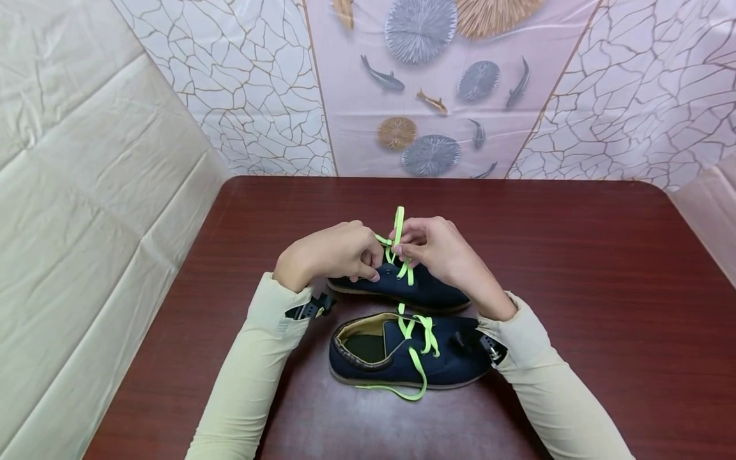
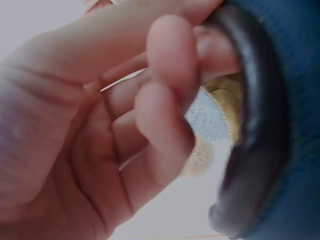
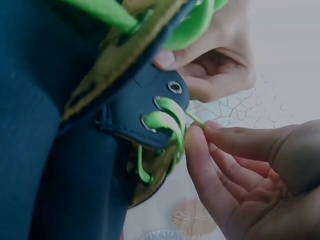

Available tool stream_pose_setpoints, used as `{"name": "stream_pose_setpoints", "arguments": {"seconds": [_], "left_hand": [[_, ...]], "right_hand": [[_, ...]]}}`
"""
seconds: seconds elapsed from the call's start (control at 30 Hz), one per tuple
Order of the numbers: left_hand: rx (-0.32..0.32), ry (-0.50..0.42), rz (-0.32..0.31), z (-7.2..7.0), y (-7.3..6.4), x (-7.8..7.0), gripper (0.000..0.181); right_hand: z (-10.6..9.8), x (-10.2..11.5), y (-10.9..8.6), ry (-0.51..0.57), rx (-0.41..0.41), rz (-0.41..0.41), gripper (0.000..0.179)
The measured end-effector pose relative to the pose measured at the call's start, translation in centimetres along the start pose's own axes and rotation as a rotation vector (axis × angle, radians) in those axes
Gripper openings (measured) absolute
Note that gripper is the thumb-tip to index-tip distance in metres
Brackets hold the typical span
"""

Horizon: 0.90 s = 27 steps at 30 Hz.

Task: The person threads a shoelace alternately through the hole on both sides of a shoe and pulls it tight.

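A dark blue shoe point(image 1: 428, 289) lies on its sole at the far side, threaded with a neon green shoelace point(image 1: 399, 223). My right hand point(image 1: 441, 250) pinches that lace between thumb and forefinger, and a loop of it stands up above the fingers. At the shoe's opening, my left hand point(image 1: 336, 250) holds the edge of the eyelet flap point(image 3: 127, 107), its thumb against the flap. One metal eyelet point(image 3: 174, 87) there has no lace in it, as the right wrist view shows. In the left wrist view, curled fingers sit beside the shoe's dark padded collar point(image 2: 262, 100).
A matching blue shoe point(image 1: 460, 351) lies nearer on the brown table point(image 1: 575, 268), below the right wrist. Its green lace point(image 1: 422, 377) trails over the side onto the tabletop. Patterned cloth point(image 1: 259, 83) hangs behind the table's far edge.
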State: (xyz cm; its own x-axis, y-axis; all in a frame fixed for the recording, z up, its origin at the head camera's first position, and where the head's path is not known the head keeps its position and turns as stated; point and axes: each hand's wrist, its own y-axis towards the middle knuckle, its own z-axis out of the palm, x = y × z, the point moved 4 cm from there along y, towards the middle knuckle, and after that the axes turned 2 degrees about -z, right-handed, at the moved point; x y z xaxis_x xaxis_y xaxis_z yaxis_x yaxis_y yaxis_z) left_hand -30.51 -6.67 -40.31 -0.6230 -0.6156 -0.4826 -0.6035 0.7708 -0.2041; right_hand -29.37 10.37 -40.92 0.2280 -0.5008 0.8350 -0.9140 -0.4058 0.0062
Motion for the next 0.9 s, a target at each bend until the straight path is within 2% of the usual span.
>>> {"name": "stream_pose_setpoints", "arguments": {"seconds": [0.17, 0.33, 0.43, 0.63, 0.77, 0.9], "left_hand": [[-0.021, -0.013, 0.01, 0.1, 0.4, 0.3, 0.019], [-0.008, -0.084, -0.024, 0.1, 0.6, 0.6, 0.006], [-0.011, -0.113, 0.004, 0.1, 0.7, 0.5, 0.005], [-0.029, -0.107, 0.089, 0.0, 0.7, 0.3, 0.014], [-0.04, -0.091, 0.105, 0.1, 0.7, 0.4, 0.018], [-0.041, -0.076, 0.095, 0.1, 0.8, 0.5, 0.019]], "right_hand": [[0.0, -0.5, 0.3, -0.091, 0.008, 0.001, 0.004], [0.0, -1.0, 0.5, -0.1, 0.028, 0.042, 0.006], [0.0, -1.3, 0.4, -0.093, 0.046, 0.078, 0.007], [0.4, -1.4, 0.4, -0.038, 0.082, 0.072, 0.009], [0.5, -1.7, 0.6, 0.032, 0.091, 0.083, 0.009], [0.7, -2.2, 0.7, 0.089, 0.126, 0.11, 0.009]]}}
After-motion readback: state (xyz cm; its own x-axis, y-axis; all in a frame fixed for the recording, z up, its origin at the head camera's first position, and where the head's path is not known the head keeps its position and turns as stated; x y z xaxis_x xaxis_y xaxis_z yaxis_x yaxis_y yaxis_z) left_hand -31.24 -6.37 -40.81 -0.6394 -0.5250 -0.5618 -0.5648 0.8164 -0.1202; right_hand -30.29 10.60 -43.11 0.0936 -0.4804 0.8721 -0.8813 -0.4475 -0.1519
